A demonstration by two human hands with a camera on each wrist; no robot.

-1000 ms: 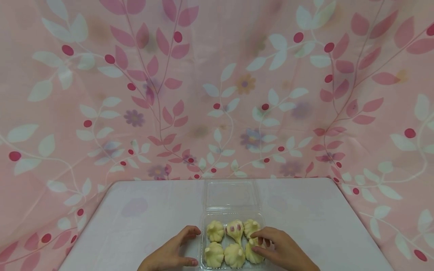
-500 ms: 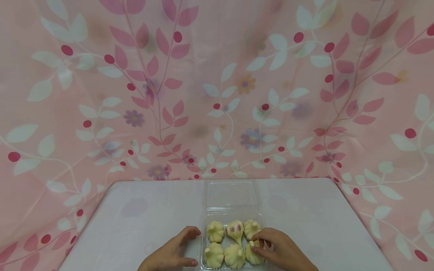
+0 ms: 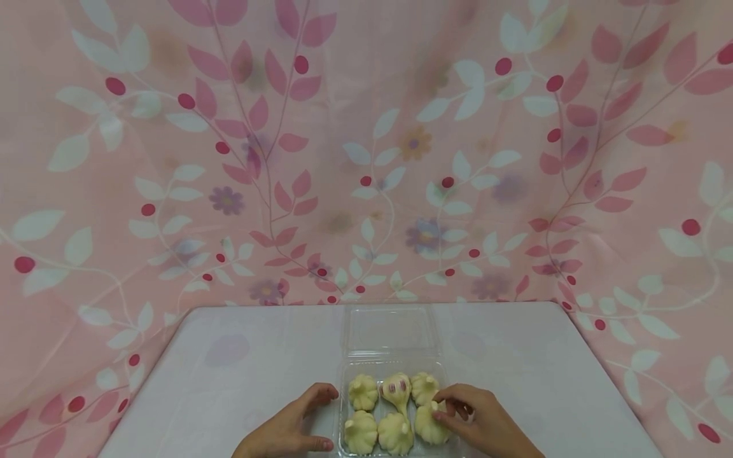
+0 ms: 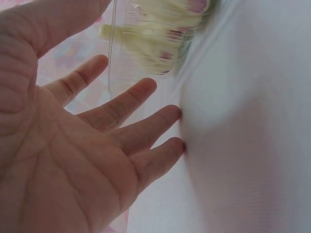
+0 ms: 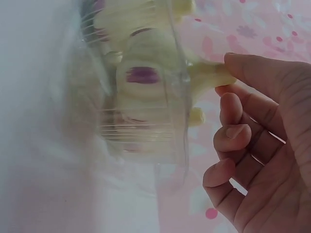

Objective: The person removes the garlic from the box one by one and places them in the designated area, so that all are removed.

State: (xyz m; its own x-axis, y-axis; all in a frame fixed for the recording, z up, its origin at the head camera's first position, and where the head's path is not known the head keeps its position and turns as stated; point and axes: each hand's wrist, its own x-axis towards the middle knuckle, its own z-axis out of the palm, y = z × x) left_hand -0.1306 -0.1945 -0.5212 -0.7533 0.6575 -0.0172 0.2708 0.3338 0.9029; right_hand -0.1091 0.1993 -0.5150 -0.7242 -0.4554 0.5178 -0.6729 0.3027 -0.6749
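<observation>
Centrally, near the bottom edge of the head view, a pale yellow garlic bulb [image 3: 431, 429] sits at the near right of an opened container. It is rounded and ribbed, with a stubby stem [image 5: 210, 75] pointing up; through the plastic, the right wrist view shows a purple patch on its side. The right hand [image 3: 487, 416] pinches that stem between thumb and index finger, its other fingers loosely curled.

Compared with half a second ago, the right hand is slightly farther right, uncovering more of the bulb, while the left hand [image 3: 289, 423] keeps its place. The left hand is spread wide beside the container's left side, holding nothing; whether its fingertips touch the tabletop [image 3: 252, 356] is hard to tell.

The container [image 3: 366, 364] is a clear, ridged plastic box, its lid [image 3: 391, 327] folded back on the far side. Together with the pinched one, it holds six bulbs in two rows of three. The far middle bulb [image 3: 395, 388] lies tipped over, purple patches showing and its stem towards the viewer. Behind the tabletop hangs a pink cloth [image 3: 321, 191] printed with leaves and flowers.
</observation>
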